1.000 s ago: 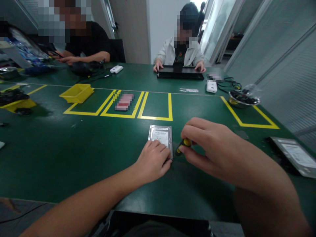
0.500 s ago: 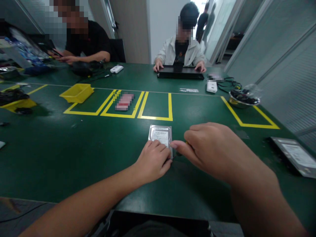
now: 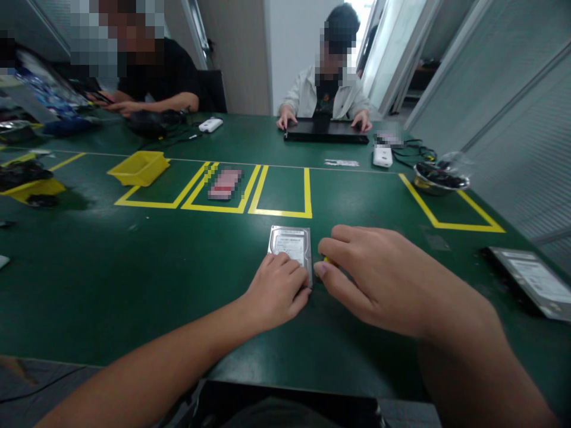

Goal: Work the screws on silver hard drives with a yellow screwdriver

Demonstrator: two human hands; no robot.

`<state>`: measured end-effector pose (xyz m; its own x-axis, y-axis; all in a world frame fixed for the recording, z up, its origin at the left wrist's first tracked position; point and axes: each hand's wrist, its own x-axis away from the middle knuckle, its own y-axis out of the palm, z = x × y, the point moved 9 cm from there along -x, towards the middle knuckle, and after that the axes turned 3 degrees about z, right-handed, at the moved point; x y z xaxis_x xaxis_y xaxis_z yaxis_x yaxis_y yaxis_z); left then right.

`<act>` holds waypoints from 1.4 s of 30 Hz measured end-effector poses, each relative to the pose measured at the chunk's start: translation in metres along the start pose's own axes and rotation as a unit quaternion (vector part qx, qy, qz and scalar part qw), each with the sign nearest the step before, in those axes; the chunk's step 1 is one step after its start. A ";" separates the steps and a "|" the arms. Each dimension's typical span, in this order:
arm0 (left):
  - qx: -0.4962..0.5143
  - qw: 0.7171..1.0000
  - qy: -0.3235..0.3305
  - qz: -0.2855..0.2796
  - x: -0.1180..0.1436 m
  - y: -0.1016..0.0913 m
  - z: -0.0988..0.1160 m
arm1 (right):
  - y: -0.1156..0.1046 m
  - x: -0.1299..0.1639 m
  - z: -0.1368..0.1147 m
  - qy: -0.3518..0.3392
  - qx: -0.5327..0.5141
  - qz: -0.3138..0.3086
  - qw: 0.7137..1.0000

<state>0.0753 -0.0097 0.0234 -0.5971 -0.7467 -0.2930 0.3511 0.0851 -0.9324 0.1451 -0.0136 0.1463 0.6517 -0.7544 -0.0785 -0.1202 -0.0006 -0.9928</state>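
Head view: hard drive [image 3: 291,245] lies flat, label up, on green surface [image 3: 134,285], just ahead of both hands. Left hand [image 3: 274,291] rests on near edge of drive, fingers curled down on it, pinning it – nothing pinched betw. them. Right hand [image 3: 379,276] just right of drive's near-right corner, grip pressed together round a small yellow-handled tool [image 3: 328,260]; only a sliver of yellow shows under the fingers, tip hidden, so can't tell if it sits in a screw. Progress, as judged: drive's lid is on, no loose screws seen beside it – work at that corner looks early, rest of the cover untouched. Vs. 1 s ago: yellow/black handle was plainly visible betw. thumb and forefinger, hand higher; now right hand lower and closer to drive, handle almost covered. Left hand and drive unchanged. Well right of right grip: a second drive [image 3: 530,282]. Far ahead: yellow tray [image 3: 139,167], steel bowl [image 3: 439,177], two other people seated at far side of surface.
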 end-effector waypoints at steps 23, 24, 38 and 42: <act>0.016 1.000 -0.003 0.004 0.000 -0.002 0.000 | 0.000 0.008 -0.001 -0.027 -0.035 0.000 0.999; 0.020 1.000 -0.003 0.004 0.000 -0.002 -0.001 | 0.000 0.008 -0.002 -0.032 -0.043 -0.003 0.999; 0.021 1.000 -0.005 0.006 0.000 -0.001 -0.002 | 0.002 0.008 -0.008 -0.089 -0.074 -0.002 0.993; 0.017 1.000 -0.003 0.003 0.000 0.000 -0.002 | -0.003 0.009 -0.012 -0.108 -0.075 0.016 0.991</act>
<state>0.0737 -0.0085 0.0226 -0.5911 -0.7501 -0.2966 0.3791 0.0663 -0.9230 0.1420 -0.0286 0.1493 0.7895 -0.5970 -0.1428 -0.2420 -0.0889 -0.9662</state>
